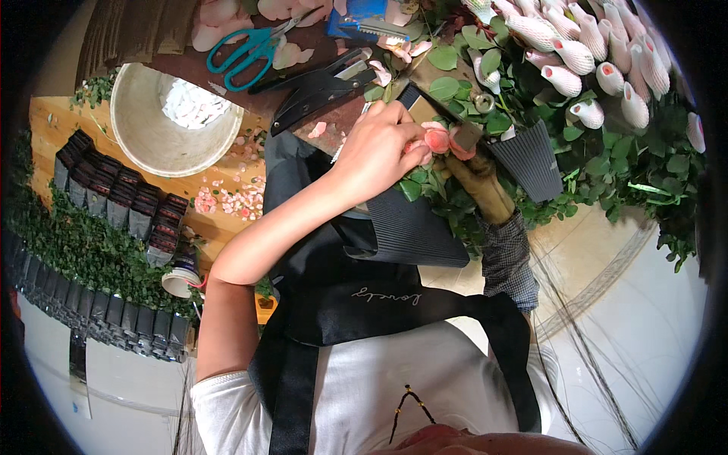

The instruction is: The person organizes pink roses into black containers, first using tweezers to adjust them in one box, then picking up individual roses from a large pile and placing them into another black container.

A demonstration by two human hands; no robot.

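My left hand (379, 148), bare, has its fingertips pinched on a small pink rose (437, 138) in front of me. Just right of it, my right hand (479, 186) wears a worn brownish glove and is closed around the rose below its bloom; the leaves partly hide its fingers. Green leaves (413, 186) hang under the bloom. A black corrugated sheet (413, 227) lies below my hands, against my black apron (371, 307). Another black corrugated piece (531, 161) stands right of the glove.
Teal scissors (262, 49) and a black stapler (318, 92) lie on the petal-strewn table beyond my left hand. A white bucket (125, 114) holding white bits stands left. Black-wrapped bunches (114, 197) line the far left. Net-sleeved roses (591, 45) pile up at the upper right.
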